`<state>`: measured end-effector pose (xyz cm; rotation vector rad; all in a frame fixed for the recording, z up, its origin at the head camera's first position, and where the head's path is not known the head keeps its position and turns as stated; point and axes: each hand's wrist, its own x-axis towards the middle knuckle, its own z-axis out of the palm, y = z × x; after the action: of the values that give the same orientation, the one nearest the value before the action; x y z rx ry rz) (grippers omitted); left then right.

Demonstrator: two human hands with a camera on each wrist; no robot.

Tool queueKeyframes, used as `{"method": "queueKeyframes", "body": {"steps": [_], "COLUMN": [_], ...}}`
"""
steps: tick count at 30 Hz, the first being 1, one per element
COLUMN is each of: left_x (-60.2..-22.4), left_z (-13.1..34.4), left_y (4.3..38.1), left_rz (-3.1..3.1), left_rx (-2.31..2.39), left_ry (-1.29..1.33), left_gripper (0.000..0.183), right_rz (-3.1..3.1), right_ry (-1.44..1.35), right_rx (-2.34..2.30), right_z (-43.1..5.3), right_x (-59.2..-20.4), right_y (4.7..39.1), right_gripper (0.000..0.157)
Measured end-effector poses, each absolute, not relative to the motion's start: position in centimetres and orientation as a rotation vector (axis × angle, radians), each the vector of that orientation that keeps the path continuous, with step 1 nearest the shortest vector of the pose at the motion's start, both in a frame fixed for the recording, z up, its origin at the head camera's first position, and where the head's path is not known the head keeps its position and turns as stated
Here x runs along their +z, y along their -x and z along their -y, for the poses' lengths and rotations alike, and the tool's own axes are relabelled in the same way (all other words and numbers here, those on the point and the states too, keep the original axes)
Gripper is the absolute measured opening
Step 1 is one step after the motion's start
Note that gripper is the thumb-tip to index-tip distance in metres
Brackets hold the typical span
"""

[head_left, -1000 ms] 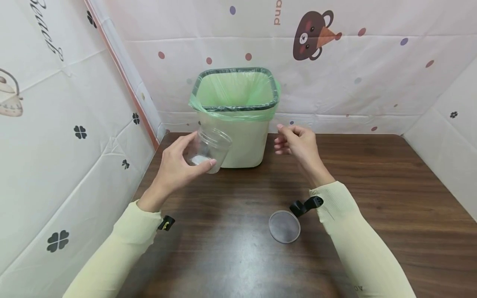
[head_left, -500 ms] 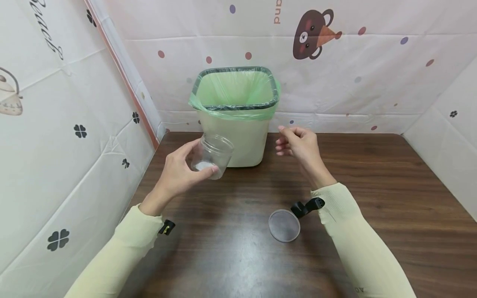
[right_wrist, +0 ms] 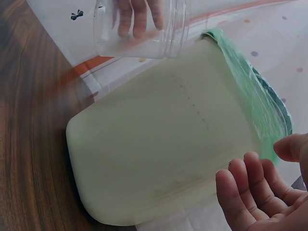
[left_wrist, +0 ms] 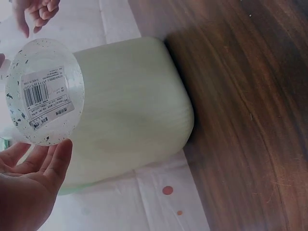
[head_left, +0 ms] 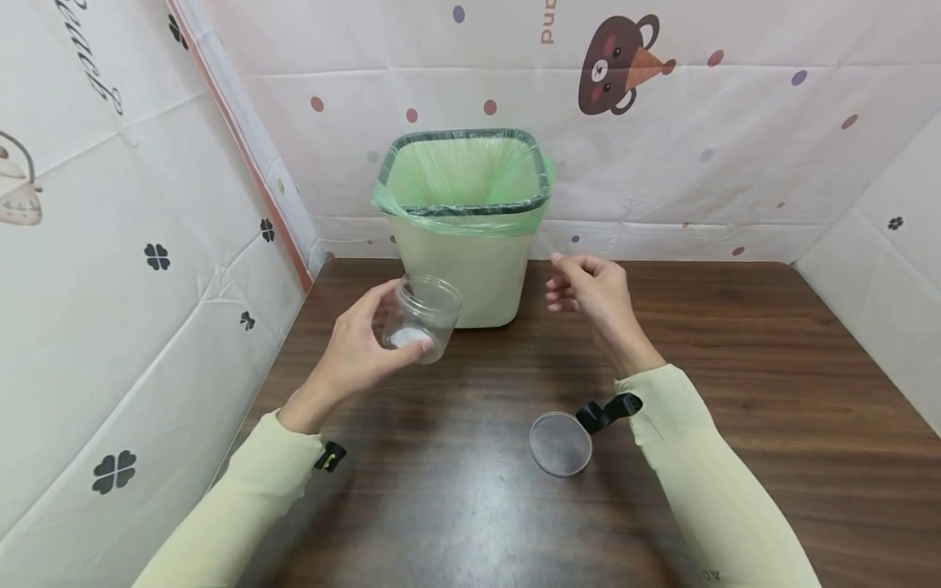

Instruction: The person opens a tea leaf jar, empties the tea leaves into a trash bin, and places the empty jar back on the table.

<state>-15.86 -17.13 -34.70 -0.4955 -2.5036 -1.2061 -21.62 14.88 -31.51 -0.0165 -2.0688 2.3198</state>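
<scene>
My left hand (head_left: 360,343) grips a clear plastic jar (head_left: 434,314) around its side, thumb in front. The jar is lidless and tilted, held above the table before the bin. In the left wrist view, its base carries a white barcode label (left_wrist: 45,96), with dark specks around it. A round translucent lid (head_left: 561,444) lies flat on the table, below the right wrist. Holding nothing, my right hand (head_left: 591,294) hovers right of the bin, its fingers loosely curled; the right wrist view shows the thumb (right_wrist: 291,147) apart from the fingers.
A pale bin (head_left: 478,278) with a green bag liner (head_left: 470,222) and dark rim stands at the back of the brown wooden table (head_left: 735,343). Printed cloth (head_left: 772,147) hangs behind and along the sides. Each wrist wears a small black camera.
My left hand has lowered the jar a little, towards me and slightly right, and the jar is tilted less. My right hand has barely moved; the lid stays on the table.
</scene>
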Motion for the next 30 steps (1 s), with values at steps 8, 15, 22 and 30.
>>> {"method": "queueKeyframes", "body": {"steps": [8,15,22,30], "left_x": [-35.4,-36.1,-36.6,-37.5], "left_z": [17.0,17.3,17.2,16.9], "left_y": [15.7,15.6,15.4,15.3], "left_rz": [2.541,2.588,2.657,2.688], "left_rx": [-1.244,-1.228,-1.184,-1.19], "left_ry": [0.515,0.486,0.489,0.505], "left_gripper": [0.088,0.087,0.085,0.085], "right_rz": [2.095,2.106,2.127,2.122], "right_ry": [0.033,0.034,0.05,0.071], "right_rx": [2.319,2.314,2.31,2.31], "right_z": [-15.1,-15.3,-15.3,-15.5], "right_x": [-31.9,-32.1,-32.3,-32.6], "right_y": [21.7,21.7,21.6,21.5], "right_gripper": [0.028,0.03,0.027,0.027]}}
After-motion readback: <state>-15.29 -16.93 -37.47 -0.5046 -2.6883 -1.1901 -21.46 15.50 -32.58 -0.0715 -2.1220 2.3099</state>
